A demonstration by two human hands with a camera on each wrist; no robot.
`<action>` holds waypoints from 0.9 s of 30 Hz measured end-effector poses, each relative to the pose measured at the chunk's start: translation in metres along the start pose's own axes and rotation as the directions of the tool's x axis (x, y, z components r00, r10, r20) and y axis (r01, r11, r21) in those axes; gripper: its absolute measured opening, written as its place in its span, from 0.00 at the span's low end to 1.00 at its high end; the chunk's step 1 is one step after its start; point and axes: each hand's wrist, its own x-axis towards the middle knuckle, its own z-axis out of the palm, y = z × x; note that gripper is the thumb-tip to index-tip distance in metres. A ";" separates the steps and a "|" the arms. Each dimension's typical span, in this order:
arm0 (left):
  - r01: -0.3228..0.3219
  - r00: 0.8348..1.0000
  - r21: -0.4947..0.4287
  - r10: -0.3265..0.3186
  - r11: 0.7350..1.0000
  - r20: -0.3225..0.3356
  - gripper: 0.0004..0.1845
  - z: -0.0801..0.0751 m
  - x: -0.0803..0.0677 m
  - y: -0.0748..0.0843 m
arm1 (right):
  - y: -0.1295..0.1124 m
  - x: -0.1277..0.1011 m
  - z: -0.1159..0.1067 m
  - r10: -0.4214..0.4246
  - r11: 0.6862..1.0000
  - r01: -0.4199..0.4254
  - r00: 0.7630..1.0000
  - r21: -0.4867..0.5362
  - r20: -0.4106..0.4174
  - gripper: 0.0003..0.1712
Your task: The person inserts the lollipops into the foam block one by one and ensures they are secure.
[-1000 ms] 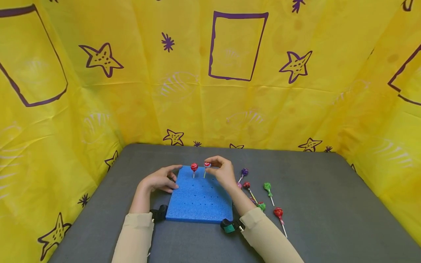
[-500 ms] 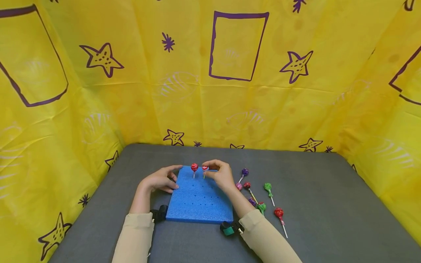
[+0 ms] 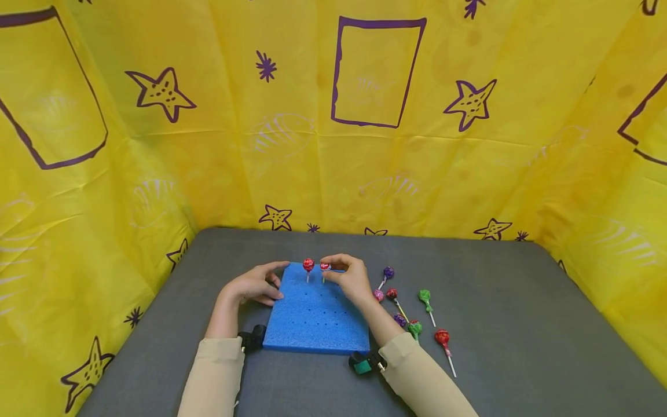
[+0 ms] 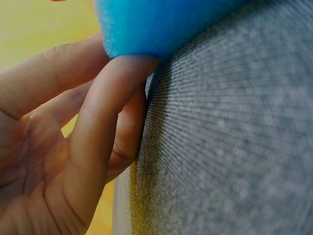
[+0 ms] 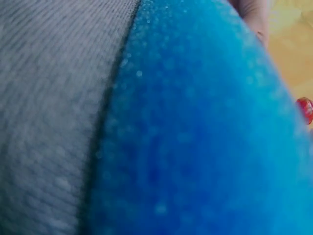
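Holding: the right hand point(image 3: 353, 279) pinches a red lollipop point(image 3: 325, 267) by its head, the stick standing in the far row of the foam point(image 3: 316, 315).
Right hand: thumb and fingers curled round the lollipop's head, wrist low over the foam's far right part.
Left hand point(image 3: 253, 285): fingers fairly straight and relaxed, resting against the foam's left edge near its far left corner; it grips nothing. The left wrist view shows fingertips point(image 4: 128, 68) pressed under the foam's point(image 4: 161, 22) edge on the desk point(image 4: 230, 142).
Foam: a blue square block dotted with rows of holes, lying flat near the middle of the desk point(image 3: 521, 301), towards the near edge.
Second lollipop point(image 3: 308, 265): red, upright in the far row, just left of the held one and apart from it.
Loose lollipops: lying on the desk right of the foam — a purple one point(image 3: 388, 272), a dark red one point(image 3: 391, 294), a green one point(image 3: 424, 297), another green one point(image 3: 414, 328), a red one point(image 3: 442, 337) nearest the near edge, and a small pink one point(image 3: 378, 295) just beside the right wrist.
Right wrist view: blurred foam point(image 5: 195, 137) fills most of it, with a bit of red at the right edge.
Backdrop point(image 3: 208, 145): yellow sheet with purple stars and rectangles, round the desk's far, left and right edges.
Sleeves: beige, on both forearms.
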 end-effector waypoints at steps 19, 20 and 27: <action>-0.015 1.000 -0.024 0.015 1.000 0.021 0.44 0.000 0.001 0.000 | -0.005 -0.001 -0.004 -0.004 0.998 0.006 1.000 -0.067 0.029 0.14; -0.017 1.000 -0.022 0.017 1.000 0.019 0.44 0.000 0.001 0.000 | -0.005 -0.001 -0.004 -0.005 0.997 0.007 1.000 -0.074 0.029 0.14; -0.019 1.000 -0.018 0.019 1.000 0.006 0.44 0.000 0.001 -0.001 | -0.006 -0.002 -0.003 -0.011 0.996 0.014 0.999 -0.089 0.034 0.14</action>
